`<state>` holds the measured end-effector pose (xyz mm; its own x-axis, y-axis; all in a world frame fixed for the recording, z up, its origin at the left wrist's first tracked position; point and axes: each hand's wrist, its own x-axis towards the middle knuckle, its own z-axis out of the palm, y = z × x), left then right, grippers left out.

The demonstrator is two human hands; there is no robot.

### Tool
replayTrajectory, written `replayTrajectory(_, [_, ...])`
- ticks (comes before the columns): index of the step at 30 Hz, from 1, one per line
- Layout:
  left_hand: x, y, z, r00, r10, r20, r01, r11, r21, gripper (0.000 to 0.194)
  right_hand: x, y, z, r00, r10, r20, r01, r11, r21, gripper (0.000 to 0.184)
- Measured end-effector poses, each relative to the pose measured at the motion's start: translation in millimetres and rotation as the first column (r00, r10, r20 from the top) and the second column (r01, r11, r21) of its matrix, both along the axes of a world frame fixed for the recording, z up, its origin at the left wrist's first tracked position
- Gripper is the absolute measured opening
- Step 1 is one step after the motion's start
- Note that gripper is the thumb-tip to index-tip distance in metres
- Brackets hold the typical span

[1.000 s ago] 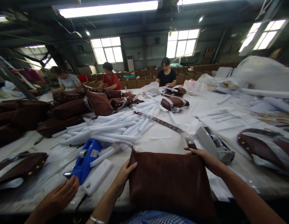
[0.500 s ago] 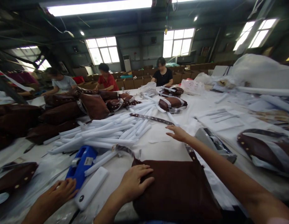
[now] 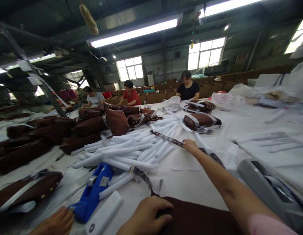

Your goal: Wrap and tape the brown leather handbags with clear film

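Bag (image 3: 202, 213) and studded strap (image 3: 167, 138) sharing crowded worktable (image 3: 182, 184)

At the near edge, the left hand (image 3: 149, 215) is resting on the brown bag's corner, its grip impossible to tell; a co-worker's hand (image 3: 55, 223) is lying by a blue tape dispenser (image 3: 92, 195). Farther in, the right hand (image 3: 190, 146) is grasping the strap beside white rolls (image 3: 132, 147).

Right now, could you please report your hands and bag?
Right hand on studded strap; left hand on brown bag; bag partly out of frame; another person's hand near blue dispenser.
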<state>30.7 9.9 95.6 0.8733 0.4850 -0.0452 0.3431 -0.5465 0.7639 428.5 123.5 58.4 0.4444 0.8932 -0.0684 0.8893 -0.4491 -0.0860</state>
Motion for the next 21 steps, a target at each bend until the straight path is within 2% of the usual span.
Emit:
replayTrajectory(3, [25,31,11.6,0.986,0.110,0.123,-0.117,0.992,0.052,0.032,-5,-27,11.7,0.986,0.169,0.004,-0.169,0.983,0.068,0.020])
replayTrajectory(5, [48,60,16.7,0.963,0.143,0.227,-0.187,0.964,0.187,0.039,-15,-54,20.9,0.965,0.256,0.049,-0.261,0.954,0.147,0.019])
replayTrajectory(7, [74,88,22.6,0.955,0.145,0.258,-0.236,0.901,0.364,0.050,-29,-84,29.1,0.940,0.323,0.110,-0.340,0.917,0.208,0.022])
replayTrajectory(9, [98,107,29.6,0.976,0.107,0.188,-0.191,0.836,0.514,0.065,-42,-114,35.1,0.909,0.383,0.166,-0.413,0.879,0.236,0.024])
replayTrajectory(10, [107,113,32.6,0.994,0.064,0.094,-0.106,0.825,0.556,0.069,-46,-128,37.0,0.893,0.408,0.188,-0.444,0.863,0.240,0.025])
replayTrajectory(12, [119,115,35.6,0.991,-0.046,-0.129,0.108,0.840,0.531,0.059,-51,-150,38.6,0.872,0.438,0.220,-0.483,0.841,0.242,0.026])
replayTrajectory(14, [122,108,33.0,0.950,-0.136,-0.280,0.251,0.869,0.427,0.033,-50,-167,36.8,0.871,0.429,0.238,-0.481,0.842,0.244,0.027])
replayTrajectory(16, [117,99,26.8,0.934,-0.150,-0.324,0.269,0.892,0.362,0.018,-47,-179,32.4,0.885,0.398,0.241,-0.453,0.857,0.246,0.027])
replayTrajectory(21, [85,93,16.5,0.930,-0.084,-0.359,0.194,0.939,0.285,0.021,-46,-187,19.1,0.920,0.347,0.180,-0.382,0.897,0.224,0.026])
